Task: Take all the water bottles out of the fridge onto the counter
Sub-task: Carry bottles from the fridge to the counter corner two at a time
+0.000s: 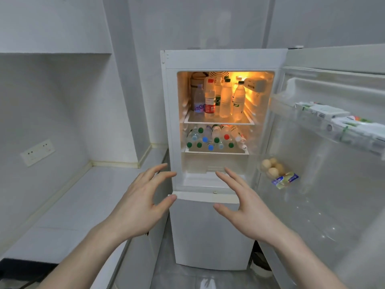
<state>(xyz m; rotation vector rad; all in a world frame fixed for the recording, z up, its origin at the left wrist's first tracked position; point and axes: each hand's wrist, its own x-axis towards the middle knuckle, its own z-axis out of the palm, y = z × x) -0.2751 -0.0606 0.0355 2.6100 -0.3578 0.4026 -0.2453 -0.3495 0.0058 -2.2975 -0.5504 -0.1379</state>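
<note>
The white fridge (pixel 208 59) stands open in front of me, lit inside. Several water bottles stand upright on its upper shelf (pixel 218 123), among them a red-capped bottle (pixel 209 99) and a clear green-capped bottle (pixel 226 99). On the lower shelf (pixel 216 152) several more bottles (pixel 214 138) lie stacked with their caps toward me. My left hand (pixel 143 203) and my right hand (pixel 243 207) hover in front of the fridge, below the shelves, fingers spread and holding nothing. The grey counter (pixel 83 205) runs along the left.
The fridge door (pixel 333 163) is swung open on the right, its upper rack holding white cartons (pixel 333 119) and a lower pocket holding eggs (pixel 273 167). A wall socket (pixel 37 152) sits above the counter. The lower freezer door (pixel 208 236) is closed.
</note>
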